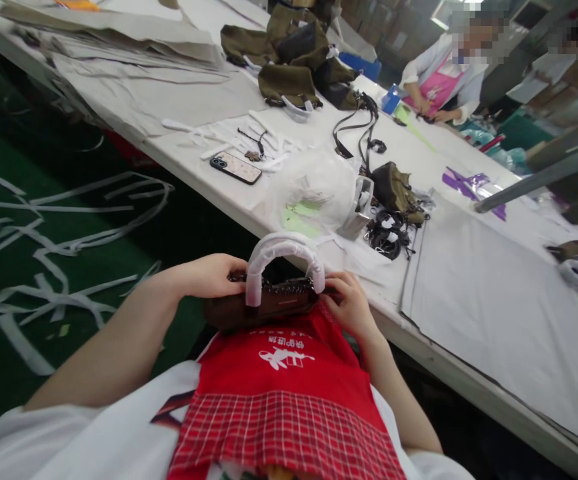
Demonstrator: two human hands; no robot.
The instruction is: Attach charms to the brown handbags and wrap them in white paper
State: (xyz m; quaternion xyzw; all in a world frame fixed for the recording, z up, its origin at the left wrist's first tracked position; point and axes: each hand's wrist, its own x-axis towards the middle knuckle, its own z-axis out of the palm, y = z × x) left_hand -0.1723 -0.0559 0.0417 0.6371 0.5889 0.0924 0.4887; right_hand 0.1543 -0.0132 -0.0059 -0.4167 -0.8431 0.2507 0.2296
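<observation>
A small dark brown handbag [263, 308] rests against my red apron, close to my chest. Its arched handle [283, 252] is wrapped in white foam paper. My left hand [211, 275] grips the bag's top edge on the left, fingers curled over the dark chain trim. My right hand [349, 301] holds the bag's right end, fingers pinched at the base of the handle. Both hands are below the near edge of the long white table [469, 307].
On the table lie a phone [235, 167], a clear plastic bag [313, 187], an olive pouch [396, 190] with black straps and rings [386, 237], olive bags [289, 60] and grey fabric sheets. Two other people work at the far end. White strips litter the green floor.
</observation>
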